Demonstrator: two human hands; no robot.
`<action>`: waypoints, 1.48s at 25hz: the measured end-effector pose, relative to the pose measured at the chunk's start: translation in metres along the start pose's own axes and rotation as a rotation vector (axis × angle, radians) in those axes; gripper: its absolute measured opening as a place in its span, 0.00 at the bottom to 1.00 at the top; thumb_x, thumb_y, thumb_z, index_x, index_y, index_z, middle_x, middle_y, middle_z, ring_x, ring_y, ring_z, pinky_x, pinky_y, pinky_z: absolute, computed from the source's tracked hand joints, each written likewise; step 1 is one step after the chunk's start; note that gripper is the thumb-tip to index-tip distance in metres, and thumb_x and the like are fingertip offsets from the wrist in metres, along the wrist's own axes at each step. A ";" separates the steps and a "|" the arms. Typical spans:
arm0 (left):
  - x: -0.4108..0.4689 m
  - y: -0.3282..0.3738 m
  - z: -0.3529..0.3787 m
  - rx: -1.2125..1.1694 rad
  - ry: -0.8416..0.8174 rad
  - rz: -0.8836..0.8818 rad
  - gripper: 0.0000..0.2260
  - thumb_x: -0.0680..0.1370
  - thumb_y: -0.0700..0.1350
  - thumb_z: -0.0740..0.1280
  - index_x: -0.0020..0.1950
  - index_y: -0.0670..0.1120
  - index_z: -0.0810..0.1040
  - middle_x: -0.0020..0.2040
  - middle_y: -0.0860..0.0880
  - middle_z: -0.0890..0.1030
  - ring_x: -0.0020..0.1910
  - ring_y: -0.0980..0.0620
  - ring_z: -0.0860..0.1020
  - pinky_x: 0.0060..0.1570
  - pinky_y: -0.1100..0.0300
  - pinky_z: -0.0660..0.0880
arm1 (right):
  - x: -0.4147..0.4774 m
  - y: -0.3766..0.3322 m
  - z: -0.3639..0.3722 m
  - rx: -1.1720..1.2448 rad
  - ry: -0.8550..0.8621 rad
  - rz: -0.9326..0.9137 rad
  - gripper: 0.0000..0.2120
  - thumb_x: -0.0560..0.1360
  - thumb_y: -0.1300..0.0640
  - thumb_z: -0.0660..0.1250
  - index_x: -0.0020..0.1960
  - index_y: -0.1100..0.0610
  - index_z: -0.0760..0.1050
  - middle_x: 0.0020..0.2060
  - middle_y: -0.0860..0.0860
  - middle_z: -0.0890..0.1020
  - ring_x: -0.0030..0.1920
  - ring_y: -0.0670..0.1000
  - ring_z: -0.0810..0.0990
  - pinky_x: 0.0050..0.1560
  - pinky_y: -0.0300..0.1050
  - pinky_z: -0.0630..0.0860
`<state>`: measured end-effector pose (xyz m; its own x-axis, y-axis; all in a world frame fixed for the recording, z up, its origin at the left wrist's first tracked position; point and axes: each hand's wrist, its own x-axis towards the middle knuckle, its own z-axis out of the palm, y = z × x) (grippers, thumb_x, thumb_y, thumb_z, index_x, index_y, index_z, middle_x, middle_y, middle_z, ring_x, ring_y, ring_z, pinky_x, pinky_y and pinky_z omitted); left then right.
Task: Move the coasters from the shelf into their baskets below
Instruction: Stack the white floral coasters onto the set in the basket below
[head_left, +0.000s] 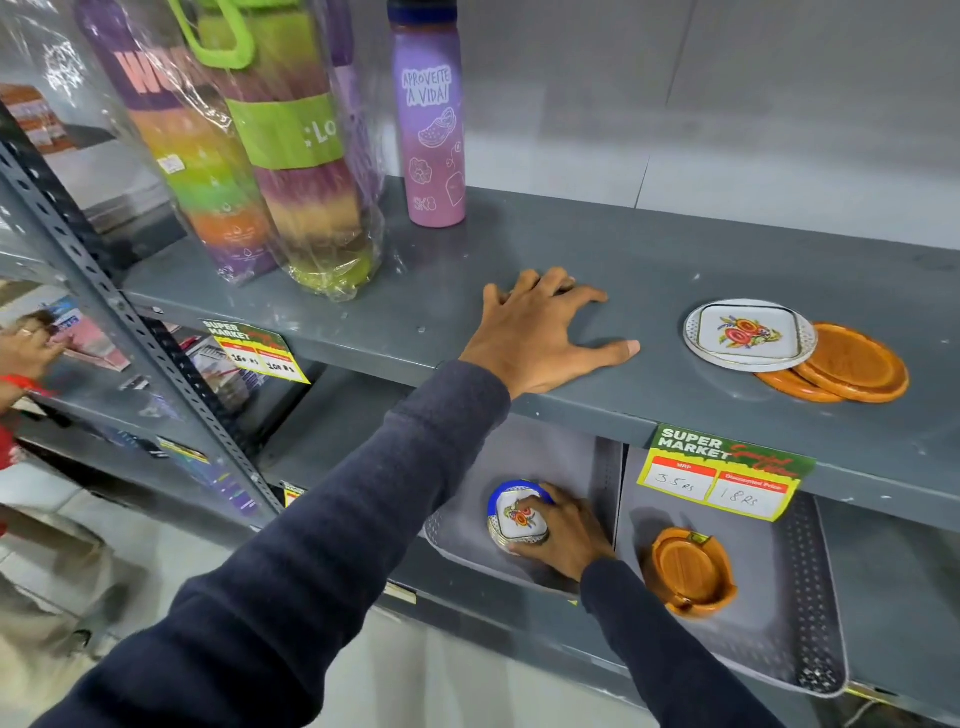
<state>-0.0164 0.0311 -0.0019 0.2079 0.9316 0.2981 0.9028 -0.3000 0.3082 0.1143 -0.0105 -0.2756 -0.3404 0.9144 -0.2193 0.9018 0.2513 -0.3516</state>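
On the grey shelf lies a white floral coaster, overlapping two round wooden coasters. My left hand rests flat on the shelf with fingers spread, holding nothing, a short way left of them. Below, my right hand is inside the left grey basket, fingers closed on a blue-rimmed floral coaster that sits atop a small stack. The right grey basket holds a stack of wooden coasters.
Wrapped multicolour bottles and a purple bottle stand at the shelf's back left. Price tags hang on the shelf edge. Another person's hand is at the far left by a metal upright.
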 end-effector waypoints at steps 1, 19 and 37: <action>0.001 -0.001 0.000 -0.012 0.005 -0.003 0.31 0.69 0.76 0.60 0.67 0.62 0.74 0.64 0.57 0.72 0.66 0.54 0.66 0.60 0.47 0.59 | 0.001 -0.001 0.000 -0.017 0.009 0.006 0.37 0.69 0.31 0.72 0.73 0.43 0.69 0.77 0.46 0.64 0.72 0.56 0.70 0.76 0.48 0.63; -0.003 -0.001 -0.002 0.033 -0.056 0.033 0.37 0.68 0.78 0.53 0.72 0.62 0.71 0.72 0.53 0.70 0.71 0.50 0.63 0.55 0.51 0.53 | -0.144 -0.107 -0.194 0.553 1.156 -0.434 0.18 0.76 0.54 0.75 0.63 0.56 0.80 0.64 0.51 0.81 0.51 0.49 0.84 0.50 0.34 0.79; -0.003 -0.003 -0.001 0.030 -0.032 0.028 0.36 0.68 0.79 0.53 0.70 0.63 0.72 0.70 0.56 0.71 0.70 0.53 0.64 0.56 0.51 0.54 | -0.120 -0.047 -0.275 0.270 1.144 0.130 0.47 0.63 0.40 0.81 0.73 0.48 0.60 0.63 0.48 0.75 0.66 0.56 0.67 0.53 0.40 0.47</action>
<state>-0.0202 0.0292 -0.0025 0.2447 0.9292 0.2771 0.9072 -0.3202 0.2729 0.1864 -0.0448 0.0173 0.3102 0.7151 0.6264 0.7799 0.1855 -0.5978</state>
